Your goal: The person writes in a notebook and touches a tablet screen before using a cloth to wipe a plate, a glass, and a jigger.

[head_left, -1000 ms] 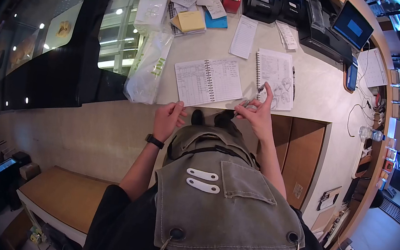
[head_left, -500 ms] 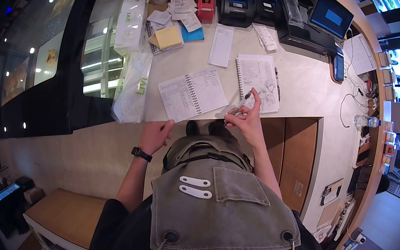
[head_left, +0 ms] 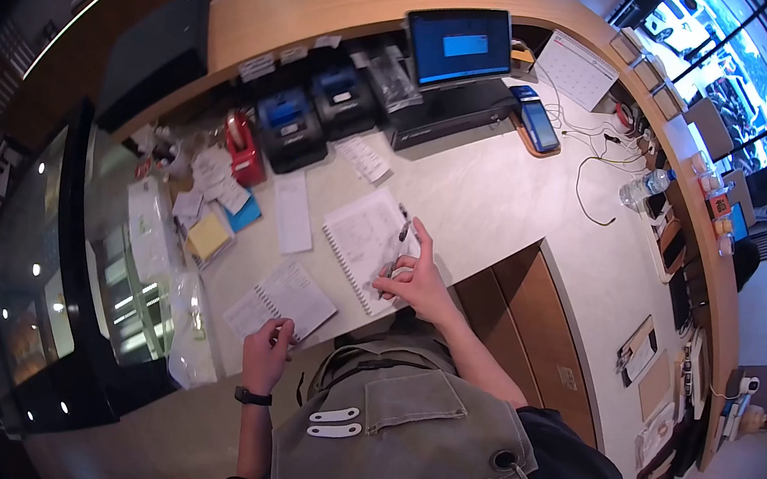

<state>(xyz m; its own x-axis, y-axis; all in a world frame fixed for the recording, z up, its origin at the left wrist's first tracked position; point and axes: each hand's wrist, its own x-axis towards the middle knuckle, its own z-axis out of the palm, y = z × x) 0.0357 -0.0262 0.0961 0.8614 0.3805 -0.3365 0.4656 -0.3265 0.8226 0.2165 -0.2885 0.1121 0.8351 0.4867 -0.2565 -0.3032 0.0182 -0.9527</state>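
Observation:
My right hand (head_left: 414, 284) grips a pen (head_left: 400, 239) whose tip points up over a spiral sketchbook (head_left: 366, 242) lying on the pale counter (head_left: 493, 205). My left hand (head_left: 266, 350) rests on the near edge of an open spiral ledger (head_left: 285, 296) with printed tables, fingers curled on the page corner. Both notebooks sit side by side just ahead of my grey apron.
Two black receipt printers (head_left: 317, 116), a red tape dispenser (head_left: 244, 148), a monitor (head_left: 458, 46) and a card terminal (head_left: 537, 126) line the back. Loose slips, sticky pads (head_left: 209, 235) and plastic bags (head_left: 191, 326) lie left, above a glass display case. Brown cabinet doors (head_left: 536, 325) stand to my right.
My view has swung up and right, showing more of the curved counter. My right hand has lifted the pen over the sketchbook; my left hand has moved onto the ledger's near edge.

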